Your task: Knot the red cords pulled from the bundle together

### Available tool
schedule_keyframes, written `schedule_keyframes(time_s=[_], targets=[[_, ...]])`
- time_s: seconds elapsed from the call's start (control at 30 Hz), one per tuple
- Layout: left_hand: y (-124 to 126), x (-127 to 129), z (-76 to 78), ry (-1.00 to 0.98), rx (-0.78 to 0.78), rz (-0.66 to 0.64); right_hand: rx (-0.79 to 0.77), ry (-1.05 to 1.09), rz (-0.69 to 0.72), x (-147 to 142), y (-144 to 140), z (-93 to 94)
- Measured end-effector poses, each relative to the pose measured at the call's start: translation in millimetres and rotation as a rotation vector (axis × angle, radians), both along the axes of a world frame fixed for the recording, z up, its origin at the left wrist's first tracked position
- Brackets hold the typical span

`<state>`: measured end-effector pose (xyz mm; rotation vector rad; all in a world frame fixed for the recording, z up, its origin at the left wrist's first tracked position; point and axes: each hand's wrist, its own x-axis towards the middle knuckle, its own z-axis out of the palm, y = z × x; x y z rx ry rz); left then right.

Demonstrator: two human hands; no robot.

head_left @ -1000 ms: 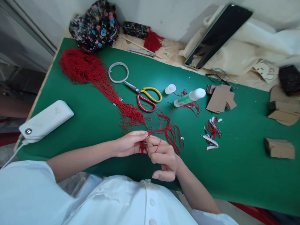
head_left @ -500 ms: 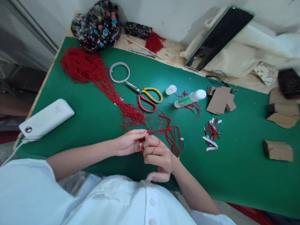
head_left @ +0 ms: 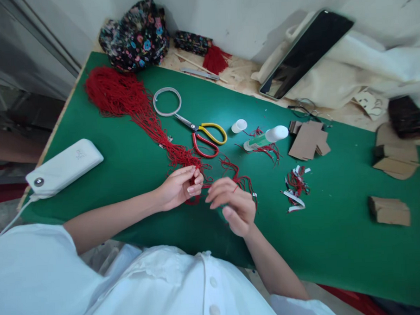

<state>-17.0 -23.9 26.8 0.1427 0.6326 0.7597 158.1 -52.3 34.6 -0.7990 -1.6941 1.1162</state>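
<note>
My left hand is closed in a pinch, with red cord at its fingertips and a loop of it hanging below. To the right, my right hand hovers with curved fingers, its thumb apart from them. A thin bit of red thread shows across one of its fingers. Behind the right hand lie loose red strands on the green mat. Just beyond my left hand is the tail of a long bundle of red cords.
Scissors with yellow and red handles lie ahead, beside a ring-shaped roll. A glue bottle and its white cap are farther right. Cardboard pieces and thread scraps lie right; a power bank lies left.
My hands have moved apart. The right one has opened and shifted right, off the cord; the left one has risen slightly toward the cord bundle.
</note>
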Motion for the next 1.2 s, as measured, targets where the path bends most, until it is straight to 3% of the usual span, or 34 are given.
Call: schedule_keyframes(time_s=[0.13, 0.2, 0.27, 0.4, 0.53, 0.67, 0.83, 1.2], targets=[[8, -7, 3.9, -0.022, 0.110, -0.026, -0.321, -0.084, -0.260, 6, 8, -8.8], [9, -9, 5.3, -0.050, 0.159, -0.077, -0.489, -0.090, -0.296, 10, 12, -11.7], [8, -11, 6.0, -0.081, 0.197, -0.138, -0.560, -0.118, -0.321, 13, 13, -11.8], [3, -12, 5.3, -0.105, 0.223, -0.270, -0.360, -0.285, -0.340, 13, 12, -6.8], [-1, -10, 3.2, -0.080, 0.229, -0.351, -0.158, -0.380, -0.149, 7, 7, -4.0], [-1, -9, 1.6, -0.065, 0.246, -0.361, -0.244, -0.337, 0.035, 2, 1, -6.6], [1, -11, 1.4, -0.081, 0.263, -0.367, -0.291, -0.303, -0.038, -1, 1, -10.6], [4, -10, 2.8, -0.061, 0.231, -0.291, -0.354, -0.335, -0.030, -1, 2, -6.1]])
